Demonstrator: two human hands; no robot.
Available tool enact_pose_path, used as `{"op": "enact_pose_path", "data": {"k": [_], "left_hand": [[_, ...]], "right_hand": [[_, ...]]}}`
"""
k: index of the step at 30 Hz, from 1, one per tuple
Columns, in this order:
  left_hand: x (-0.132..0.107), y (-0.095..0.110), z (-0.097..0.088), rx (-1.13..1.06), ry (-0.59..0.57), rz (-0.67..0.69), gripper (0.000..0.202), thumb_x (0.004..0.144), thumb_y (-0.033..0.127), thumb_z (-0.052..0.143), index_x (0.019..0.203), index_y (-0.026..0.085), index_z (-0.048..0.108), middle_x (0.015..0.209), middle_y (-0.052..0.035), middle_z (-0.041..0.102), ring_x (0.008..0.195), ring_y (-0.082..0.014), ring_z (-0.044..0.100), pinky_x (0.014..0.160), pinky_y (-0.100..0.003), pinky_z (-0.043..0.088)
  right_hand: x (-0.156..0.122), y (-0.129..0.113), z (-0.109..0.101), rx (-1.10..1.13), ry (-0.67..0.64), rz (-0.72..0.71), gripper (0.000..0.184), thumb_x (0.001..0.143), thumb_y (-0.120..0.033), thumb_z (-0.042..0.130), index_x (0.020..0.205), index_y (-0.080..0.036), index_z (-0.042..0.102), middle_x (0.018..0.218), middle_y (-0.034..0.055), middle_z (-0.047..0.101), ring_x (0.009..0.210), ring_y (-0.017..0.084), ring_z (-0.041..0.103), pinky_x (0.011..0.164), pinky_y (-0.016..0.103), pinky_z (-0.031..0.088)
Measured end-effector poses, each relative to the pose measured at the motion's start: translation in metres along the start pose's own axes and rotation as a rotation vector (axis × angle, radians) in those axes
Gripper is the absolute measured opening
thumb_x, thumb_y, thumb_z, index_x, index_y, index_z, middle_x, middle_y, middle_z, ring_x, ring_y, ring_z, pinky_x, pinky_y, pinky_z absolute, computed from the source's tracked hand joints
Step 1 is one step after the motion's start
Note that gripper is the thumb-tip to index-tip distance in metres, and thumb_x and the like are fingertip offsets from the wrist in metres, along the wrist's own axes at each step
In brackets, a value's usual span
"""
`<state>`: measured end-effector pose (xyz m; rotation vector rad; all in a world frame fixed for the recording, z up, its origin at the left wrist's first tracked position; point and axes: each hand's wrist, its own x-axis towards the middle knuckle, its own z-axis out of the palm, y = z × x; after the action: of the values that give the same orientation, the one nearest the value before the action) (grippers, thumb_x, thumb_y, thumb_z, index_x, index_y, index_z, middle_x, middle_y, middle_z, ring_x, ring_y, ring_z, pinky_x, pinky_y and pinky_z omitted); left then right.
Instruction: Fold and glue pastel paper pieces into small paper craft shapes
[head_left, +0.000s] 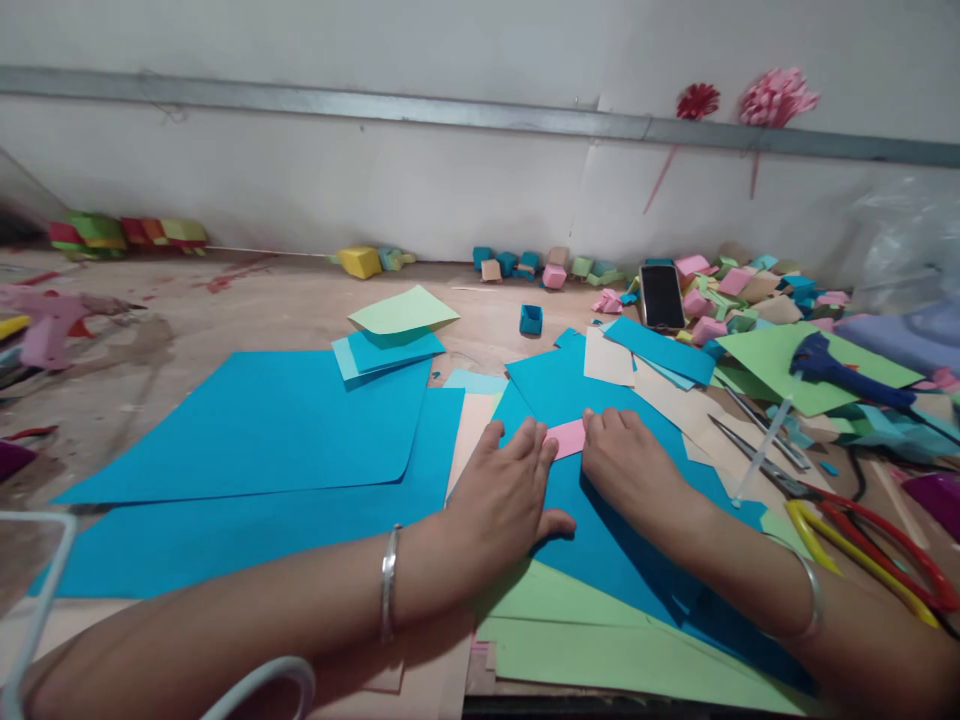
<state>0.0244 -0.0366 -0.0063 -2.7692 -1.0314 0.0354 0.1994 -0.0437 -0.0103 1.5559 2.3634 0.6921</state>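
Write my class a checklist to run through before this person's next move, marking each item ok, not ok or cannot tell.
1. Hands at the pink paper strip: ok, left hand at its left end, right hand at its right.
2. Both strip ends visible: not ok, the right hand covers one.
3. Area under the strip free of loose sheets: not ok, blue paper lies there.
4. Scissors apart from the right hand: ok, lying to its right.
5. Blue glue gun cool: cannot tell.

A pale wall [300,170] stands beyond the fingers [529,432], crossed by a grey metal rail [375,105].
The wooden bench [292,285] beneath them shows red stains [222,283] ahead and leftward.
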Motion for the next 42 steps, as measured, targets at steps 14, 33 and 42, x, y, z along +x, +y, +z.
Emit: {"op": "enact_pose_path", "data": {"k": [14,33,42], "left_hand": [[-0.009,0.005,-0.002,0.013,-0.009,0.012,0.085,0.083,0.070,0.045,0.135,0.002,0.050,0.138,-0.0256,0.050,0.135,-0.0380,0.037,0.106,-0.057,0.028],[-0.005,0.003,-0.005,-0.022,-0.001,0.019,0.083,0.080,0.070,0.052,0.135,0.008,0.052,0.127,-0.0248,0.060,0.134,-0.0374,0.038,0.108,-0.062,0.021],[-0.004,0.003,-0.008,-0.012,0.029,0.037,0.077,0.080,0.070,0.052,0.127,0.009,0.058,0.120,-0.0206,0.064,0.125,-0.0362,0.045,0.107,-0.060,0.022]], "right_hand": [[-0.015,-0.001,-0.005,-0.031,0.063,-0.039,0.049,0.082,-0.003,0.045,0.130,-0.006,0.055,0.107,0.0184,0.062,0.094,0.033,0.052,0.075,0.046,0.041],[-0.010,0.023,0.003,-0.027,-0.063,0.149,0.030,0.083,-0.002,0.044,0.093,-0.011,0.071,0.092,0.0189,0.064,0.086,0.031,0.055,0.069,0.042,0.038],[0.003,0.024,0.020,0.021,0.060,0.108,0.038,0.087,-0.004,0.039,0.114,-0.008,0.066,0.143,0.0193,0.048,0.128,0.037,0.041,0.098,0.055,0.032]]}}
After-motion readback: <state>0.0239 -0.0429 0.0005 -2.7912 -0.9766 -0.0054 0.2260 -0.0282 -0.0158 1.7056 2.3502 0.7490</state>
